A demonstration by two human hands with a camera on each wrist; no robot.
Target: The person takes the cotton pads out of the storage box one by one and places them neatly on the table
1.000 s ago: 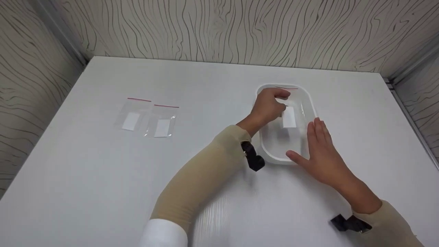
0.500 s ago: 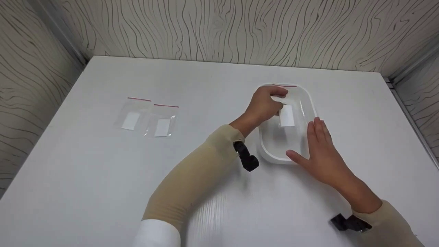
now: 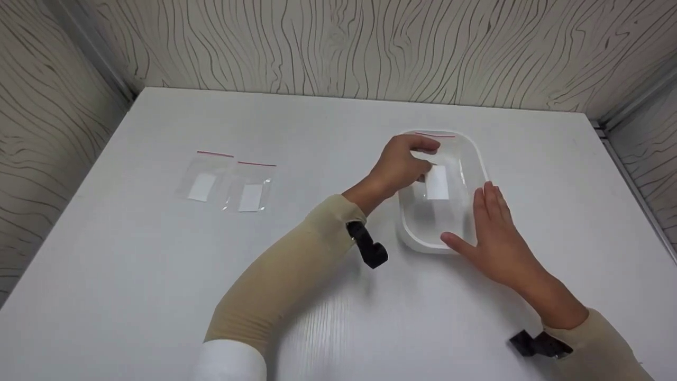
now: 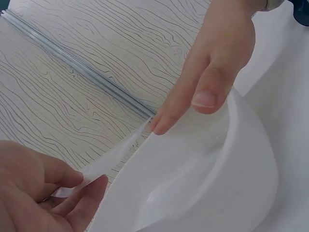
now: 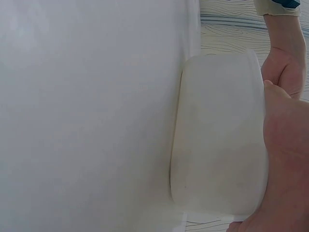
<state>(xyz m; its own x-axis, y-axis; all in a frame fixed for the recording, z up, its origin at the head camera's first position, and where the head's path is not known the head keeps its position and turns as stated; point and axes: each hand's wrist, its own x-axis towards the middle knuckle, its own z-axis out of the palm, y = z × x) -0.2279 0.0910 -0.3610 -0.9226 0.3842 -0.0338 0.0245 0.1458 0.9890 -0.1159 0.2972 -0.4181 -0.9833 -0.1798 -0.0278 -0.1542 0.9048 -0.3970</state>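
Observation:
Over the white plastic container (image 3: pixel 423 245), my left hand (image 3: pixel 398 165) pinches a clear zip bag (image 3: pixel 437 183) with a red seal line and a white label. In the left wrist view the bag (image 4: pixel 113 155) shows as a thin sheet between thumb and fingers, raised above the tub's rim. My right hand (image 3: pixel 500 246) lies against the container's near right side, fingers straight along the rim and thumb spread over the front edge. The right wrist view shows the right hand (image 5: pixel 289 154) against the container wall (image 5: pixel 219 135); the bag is hidden there.
Two more zip bags lie side by side at the left of the white table (image 3: pixel 132 275): one bag (image 3: pixel 202 186) and another bag (image 3: pixel 250 197), both with red seals and white labels. A wood-patterned wall panel (image 3: pixel 338 47) stands behind the table.
The left hand has drifted left with the pinched bag, toward the container's left rim. The right hand, the container and the two bags on the table have stayed in place.

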